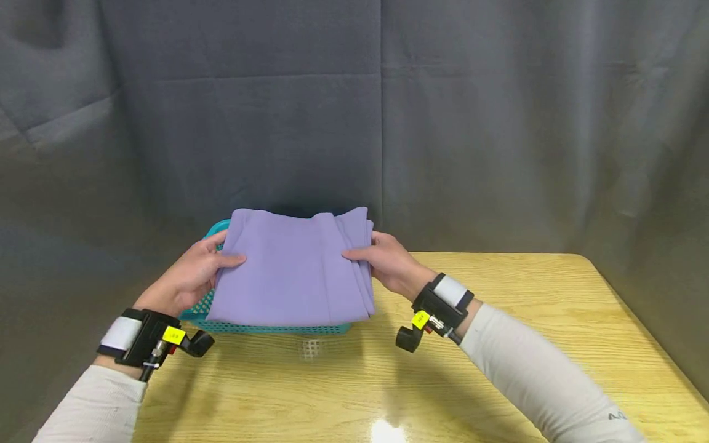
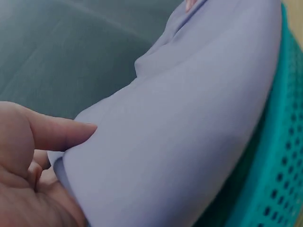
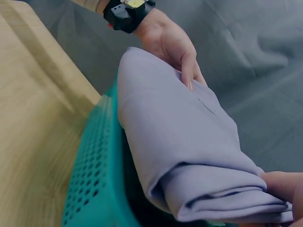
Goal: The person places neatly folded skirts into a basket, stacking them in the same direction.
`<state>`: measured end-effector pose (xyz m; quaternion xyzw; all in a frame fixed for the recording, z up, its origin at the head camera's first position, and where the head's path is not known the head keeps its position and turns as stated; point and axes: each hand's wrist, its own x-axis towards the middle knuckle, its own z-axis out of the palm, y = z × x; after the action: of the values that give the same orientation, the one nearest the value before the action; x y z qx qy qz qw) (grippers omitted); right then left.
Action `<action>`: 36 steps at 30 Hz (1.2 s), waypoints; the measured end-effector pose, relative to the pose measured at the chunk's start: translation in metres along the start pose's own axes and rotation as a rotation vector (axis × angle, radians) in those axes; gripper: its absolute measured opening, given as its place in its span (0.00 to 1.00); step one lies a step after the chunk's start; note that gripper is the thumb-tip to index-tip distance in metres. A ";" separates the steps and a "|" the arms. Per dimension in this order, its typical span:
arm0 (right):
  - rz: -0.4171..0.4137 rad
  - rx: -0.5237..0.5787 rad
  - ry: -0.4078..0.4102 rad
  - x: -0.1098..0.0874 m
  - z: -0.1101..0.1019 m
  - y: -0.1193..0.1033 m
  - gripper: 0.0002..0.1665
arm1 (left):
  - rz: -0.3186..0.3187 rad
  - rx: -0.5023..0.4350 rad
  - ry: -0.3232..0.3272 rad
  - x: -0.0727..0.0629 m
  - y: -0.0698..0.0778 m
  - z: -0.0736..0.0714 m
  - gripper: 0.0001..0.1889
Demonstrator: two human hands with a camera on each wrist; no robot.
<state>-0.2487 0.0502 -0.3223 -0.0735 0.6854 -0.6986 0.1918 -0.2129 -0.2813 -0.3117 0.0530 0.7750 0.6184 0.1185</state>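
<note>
A folded lavender cloth (image 1: 288, 271) is held by both hands over a teal plastic basket (image 1: 266, 328). On its left edge, my left hand (image 1: 194, 271) pinches it, thumb on top and fingers underneath. My right hand (image 1: 393, 261) grips the opposite edge the same way. Several stacked layers of the cloth (image 3: 175, 132) show at the right end in the right wrist view. The basket's perforated side (image 2: 277, 175) stands just beside the cloth in the left wrist view. Most of the basket's inside is hidden beneath the cloth.
The basket stands on a light wooden table (image 1: 498, 320), toward its left back part. A dark grey curtain (image 1: 471, 135) hangs behind the table and along its sides. Each wrist carries a black strapped camera mount (image 1: 443, 304).
</note>
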 end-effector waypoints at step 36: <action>0.149 -0.280 0.123 0.039 0.025 0.011 0.31 | -0.240 0.105 0.159 0.044 -0.040 -0.014 0.36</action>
<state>-0.2734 0.0125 -0.3379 -0.0054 0.7901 -0.5833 0.1885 -0.2565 -0.2934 -0.3525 -0.0830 0.8141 0.5606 0.1268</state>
